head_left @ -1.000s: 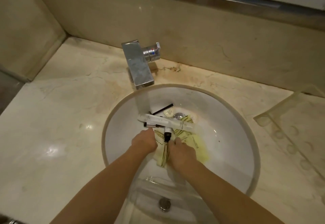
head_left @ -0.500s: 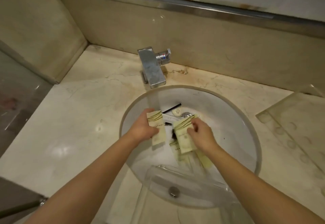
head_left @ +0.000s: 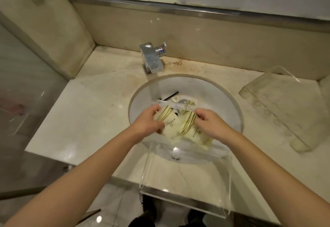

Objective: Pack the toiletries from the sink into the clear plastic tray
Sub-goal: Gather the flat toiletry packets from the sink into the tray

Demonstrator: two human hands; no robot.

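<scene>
Both my hands are over the white round sink [head_left: 230,112]. My left hand [head_left: 149,121] grips a pale yellow striped toiletry packet [head_left: 168,119]. My right hand [head_left: 209,122] grips a second striped packet [head_left: 192,128]. A clear plastic tray [head_left: 185,184] rests on the counter's front edge, its far wall overlapping the sink just below the packets. Still in the bowl lie a black stick [head_left: 171,95], a small round item [head_left: 174,99], a long clear-wrapped item [head_left: 171,104] and more packets, partly hidden by my hands.
A chrome square faucet [head_left: 151,60] stands behind the sink. A second clear acrylic holder [head_left: 278,105] with round recesses sits on the marble counter [head_left: 92,112] at right. A mirror runs along the back wall. A glass panel borders the left.
My hands went from pressing into the pile to each lifting a striped packet, then drew back toward the tray. The camera pulled back, showing more counter and the tray.
</scene>
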